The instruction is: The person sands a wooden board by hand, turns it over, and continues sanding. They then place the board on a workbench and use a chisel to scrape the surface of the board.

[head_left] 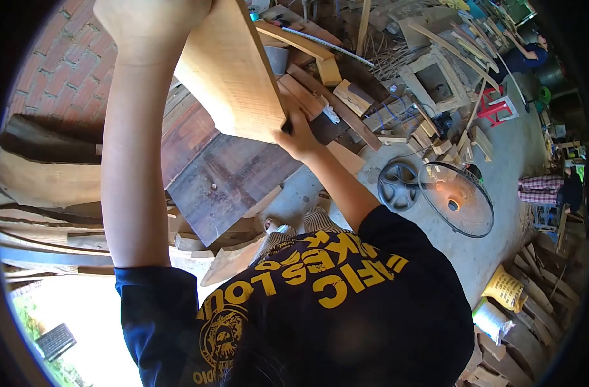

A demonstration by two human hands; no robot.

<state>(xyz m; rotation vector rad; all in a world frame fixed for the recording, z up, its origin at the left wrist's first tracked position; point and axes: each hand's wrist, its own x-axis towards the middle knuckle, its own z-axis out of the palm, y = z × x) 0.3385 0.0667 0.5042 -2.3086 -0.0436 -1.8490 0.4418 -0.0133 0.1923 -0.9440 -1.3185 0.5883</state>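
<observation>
Cluttered floor below, the right hand clasps a board; left hand cropped, its grip unclear.

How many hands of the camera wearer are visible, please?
2: the left hand at the top edge, partly cut off, and the right hand at the lower end of the wooden board.

"Please, what is there on the grey floor?"
"There is a fan with a round wire guard, and just beside it a black round piece with spokes, similar to a wheel."
"And in the other places?"
"One red stool, one yellow sack with printing, and, at upper left, some reddish brickwork."
</observation>
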